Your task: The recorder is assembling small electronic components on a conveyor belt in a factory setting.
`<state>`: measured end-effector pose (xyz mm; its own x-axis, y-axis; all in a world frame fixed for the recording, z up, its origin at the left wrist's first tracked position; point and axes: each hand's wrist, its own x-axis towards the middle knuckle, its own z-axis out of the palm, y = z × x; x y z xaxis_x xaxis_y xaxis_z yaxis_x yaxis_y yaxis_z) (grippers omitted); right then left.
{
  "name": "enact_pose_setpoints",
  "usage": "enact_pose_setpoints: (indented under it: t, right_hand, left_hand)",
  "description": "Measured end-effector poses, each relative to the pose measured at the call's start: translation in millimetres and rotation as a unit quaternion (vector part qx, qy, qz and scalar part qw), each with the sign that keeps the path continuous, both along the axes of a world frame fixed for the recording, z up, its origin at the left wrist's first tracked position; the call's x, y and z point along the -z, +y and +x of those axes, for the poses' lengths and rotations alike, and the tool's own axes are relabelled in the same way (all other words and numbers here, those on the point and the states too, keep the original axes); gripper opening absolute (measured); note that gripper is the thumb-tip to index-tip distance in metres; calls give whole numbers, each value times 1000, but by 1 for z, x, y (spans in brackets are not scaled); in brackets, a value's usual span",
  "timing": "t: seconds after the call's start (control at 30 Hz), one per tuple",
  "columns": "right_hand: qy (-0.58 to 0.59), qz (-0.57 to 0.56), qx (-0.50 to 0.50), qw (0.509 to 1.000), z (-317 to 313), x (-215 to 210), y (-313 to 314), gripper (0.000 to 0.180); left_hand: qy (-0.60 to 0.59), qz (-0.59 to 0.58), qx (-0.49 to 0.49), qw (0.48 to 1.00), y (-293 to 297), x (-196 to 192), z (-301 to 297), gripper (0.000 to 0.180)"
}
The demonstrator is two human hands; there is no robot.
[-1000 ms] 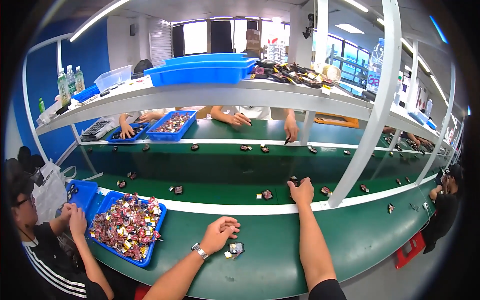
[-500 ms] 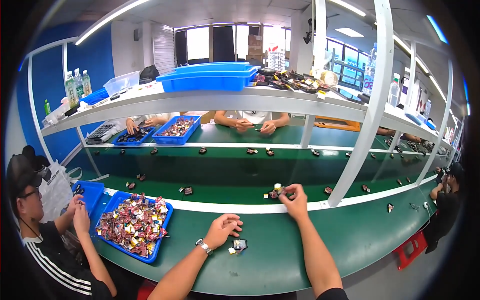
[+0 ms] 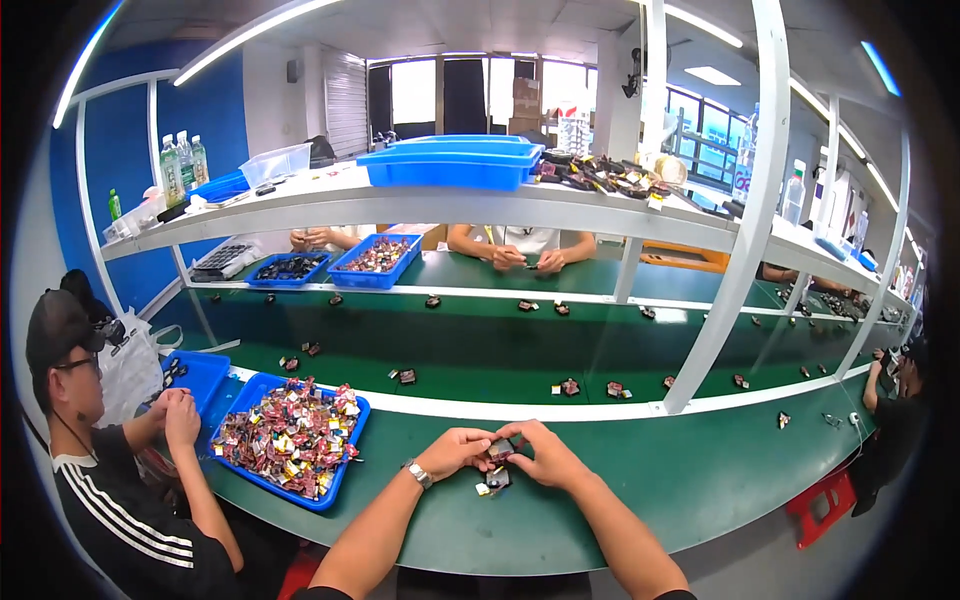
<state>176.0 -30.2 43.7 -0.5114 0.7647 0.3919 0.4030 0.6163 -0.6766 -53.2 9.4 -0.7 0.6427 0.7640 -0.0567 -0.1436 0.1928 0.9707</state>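
My left hand (image 3: pixel 455 453) and my right hand (image 3: pixel 545 457) meet over the green bench, fingers closed around a small dark electronic part (image 3: pixel 500 452) with reddish bits. A metal-banded watch (image 3: pixel 418 474) is on my left wrist. Just below the held part, a second small dark part (image 3: pixel 497 480) with white and yellow tabs lies on the bench. My fingers hide some of the held part, and its exact kind is too small to tell.
To my left is a blue tray (image 3: pixel 362 425) heaped with small red, white and yellow pieces. A seated co-worker (image 3: pixel 100 470) works beside it. Ahead, scattered parts (image 3: pixel 403 377) lie on the green belt (image 3: pixel 470 350). A slanted white post (image 3: pixel 725 240) rises at right.
My right hand has come back from the belt's edge toward me, bringing a small part. My left hand has shifted right to meet it. The view has turned slightly left.
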Motion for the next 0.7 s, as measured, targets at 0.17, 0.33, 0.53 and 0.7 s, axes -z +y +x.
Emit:
enact_pose_setpoints:
  t: [0.17,0.33,0.53,0.7]
  right_hand:
    - [40,87,50,994,-3,5,10,43]
    - [-11,163,58,985,-2,11,6,36]
    - [-20,133,78,988,-2,16,11,18]
    - [-24,177,53,983,-7,16,9,18]
  left_hand:
    - [-38,-5,-44,998,-6,-11,9,45]
    - [-16,9,-65,998,-13,-14,13,45]
    - [-10,6,-74,997,-14,-18,16,37]
    - [-17,12,-64,998,-11,-13,16,38]
